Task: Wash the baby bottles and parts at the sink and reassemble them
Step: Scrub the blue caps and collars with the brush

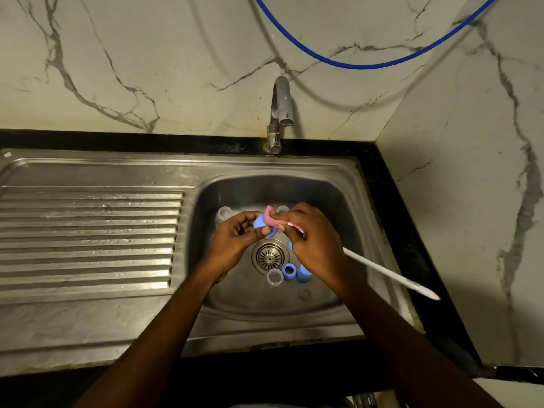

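Observation:
Over the steel sink basin (338,201), my left hand (235,240) grips a blue bottle part (259,222). My right hand (312,240) pinches a pink sponge (272,219) against that part. On the basin floor beside the drain (270,256) lie a clear ring (275,276), a blue collar (289,270) and a blue cap (304,273). Clear bottle pieces (223,214) sit at the back of the basin, partly hidden by my hands.
A white brush handle (391,275) leans out over the sink's right rim. The tap (279,113) stands behind the basin with no water running. A ribbed steel drainboard (88,237) lies to the left. A blue hose (368,64) hangs along the marble wall.

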Demonstrator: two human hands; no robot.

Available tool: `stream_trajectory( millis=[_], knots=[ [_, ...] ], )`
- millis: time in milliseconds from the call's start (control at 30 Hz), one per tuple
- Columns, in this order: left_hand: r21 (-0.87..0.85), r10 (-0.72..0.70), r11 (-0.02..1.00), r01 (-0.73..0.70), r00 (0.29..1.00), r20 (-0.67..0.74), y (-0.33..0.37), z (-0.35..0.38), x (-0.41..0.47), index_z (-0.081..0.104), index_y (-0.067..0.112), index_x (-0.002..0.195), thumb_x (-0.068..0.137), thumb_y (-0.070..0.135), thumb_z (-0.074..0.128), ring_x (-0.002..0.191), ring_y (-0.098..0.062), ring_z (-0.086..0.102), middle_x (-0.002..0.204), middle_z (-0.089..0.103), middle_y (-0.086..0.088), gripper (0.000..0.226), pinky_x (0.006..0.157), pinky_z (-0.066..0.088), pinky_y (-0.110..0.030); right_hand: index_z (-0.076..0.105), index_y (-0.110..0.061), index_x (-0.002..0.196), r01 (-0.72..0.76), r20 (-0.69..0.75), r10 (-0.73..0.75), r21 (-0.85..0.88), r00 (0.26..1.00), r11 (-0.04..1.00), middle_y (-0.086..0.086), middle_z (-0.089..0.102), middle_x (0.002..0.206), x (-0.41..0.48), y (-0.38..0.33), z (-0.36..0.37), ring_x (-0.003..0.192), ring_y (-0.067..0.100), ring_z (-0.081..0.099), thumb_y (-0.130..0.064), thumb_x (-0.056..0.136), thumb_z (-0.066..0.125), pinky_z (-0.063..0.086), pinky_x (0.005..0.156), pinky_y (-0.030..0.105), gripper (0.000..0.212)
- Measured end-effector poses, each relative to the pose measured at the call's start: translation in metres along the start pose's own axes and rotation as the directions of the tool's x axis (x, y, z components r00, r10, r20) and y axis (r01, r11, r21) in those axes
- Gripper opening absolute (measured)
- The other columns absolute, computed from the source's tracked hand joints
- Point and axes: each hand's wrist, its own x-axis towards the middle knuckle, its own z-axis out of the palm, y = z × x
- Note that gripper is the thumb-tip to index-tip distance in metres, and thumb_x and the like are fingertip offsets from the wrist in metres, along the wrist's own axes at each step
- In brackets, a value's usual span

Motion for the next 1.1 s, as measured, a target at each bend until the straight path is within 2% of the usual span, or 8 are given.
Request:
stream_trajectory(
  millis=[200,333,433,533,733,867,967,1100],
  knots=[
    [-0.189,-0.005,0.982,0.014,0.999,0.047,-0.002,0.007,-0.003,0.065,-0.002,0.117,0.083,0.013,0.075,0.105,-0.028,0.068,0.112,0.071,-0.018,0.039,0.097,0.053,-0.038,0.072,-0.008,0.104,-0.04,-0.053,0.056,0.269,0.997,0.962,0.005,0.064,0.099,-0.001,-0.026,0.008,0.094,0.019,0.061,-0.013,0.088,0.054,0.05,0.085,0.031,0.025],
    [-0.315,-0.056,0.947,0.068,0.997,0.047,-0.009,0.013,-0.008,0.067,0.002,0.112,0.065,0.037,0.09,0.099,-0.024,0.069,0.105,0.073,-0.015,0.063,0.09,0.055,-0.033,0.073,-0.014,0.098,-0.093,-0.102,0.113,0.178,0.988,0.98,0.005,0.065,0.094,0.004,-0.023,0.004,0.088,0.021,0.06,-0.03,0.087,0.045,0.048,0.081,0.036,0.034],
    [-0.362,-0.053,0.931,0.055,0.998,0.015,-0.006,0.012,-0.007,0.067,0.001,0.113,0.06,0.046,0.09,0.098,-0.023,0.07,0.106,0.073,-0.015,0.074,0.086,0.057,-0.031,0.072,-0.011,0.103,-0.08,-0.103,0.109,0.255,0.989,0.964,0.001,0.064,0.095,-0.001,-0.027,0.005,0.09,0.014,0.06,-0.015,0.089,0.053,0.047,0.083,0.025,0.024],
    [-0.32,-0.055,0.946,0.055,0.998,0.009,-0.007,0.008,-0.009,0.065,-0.002,0.116,0.07,0.031,0.084,0.1,-0.024,0.069,0.109,0.073,-0.016,0.06,0.086,0.054,-0.031,0.073,-0.009,0.097,-0.043,-0.101,0.065,0.205,0.993,0.978,-0.007,0.06,0.092,-0.001,-0.017,0.003,0.084,-0.001,0.051,-0.012,0.087,0.055,0.041,0.081,0.012,0.021],
    [-0.345,-0.057,0.937,0.056,0.998,0.009,-0.008,0.012,-0.011,0.072,0.006,0.109,0.067,0.04,0.087,0.102,-0.025,0.069,0.11,0.072,-0.016,0.056,0.088,0.055,-0.031,0.073,-0.01,0.093,-0.055,-0.082,0.079,0.27,0.993,0.961,-0.012,0.058,0.087,0.0,-0.019,0.003,0.083,0.005,0.057,-0.015,0.087,0.056,0.043,0.078,0.017,0.019],
    [-0.373,-0.1,0.923,0.095,0.995,0.004,-0.014,0.015,-0.012,0.078,0.013,0.096,0.076,0.024,0.077,0.093,-0.021,0.071,0.101,0.074,-0.014,0.023,0.079,0.056,-0.026,0.074,-0.015,0.097,-0.085,-0.058,0.089,0.079,0.994,0.993,-0.003,0.061,0.094,0.004,-0.015,0.007,0.088,0.016,0.057,-0.017,0.088,0.053,0.041,0.078,0.025,0.023],
    [-0.377,-0.085,0.923,0.072,0.996,-0.015,-0.013,0.013,-0.011,0.076,0.009,0.101,0.063,0.036,0.09,0.096,-0.022,0.071,0.105,0.074,-0.014,0.049,0.081,0.057,-0.026,0.075,-0.014,0.096,-0.072,-0.007,0.076,0.275,0.997,0.959,0.002,0.066,0.097,-0.001,-0.017,0.007,0.092,0.012,0.06,-0.015,0.089,0.059,0.044,0.085,0.019,0.017],
    [-0.415,-0.169,0.902,0.115,0.981,-0.095,-0.031,0.003,-0.016,0.07,0.003,0.099,0.053,0.044,0.094,0.088,-0.024,0.071,0.097,0.074,-0.014,0.067,0.076,0.058,-0.025,0.077,-0.018,0.092,-0.179,0.097,0.168,0.123,0.981,0.976,-0.01,0.066,0.085,0.006,0.005,-0.004,0.086,0.012,0.062,-0.025,0.09,0.063,0.047,0.081,0.026,0.015]
  ],
)
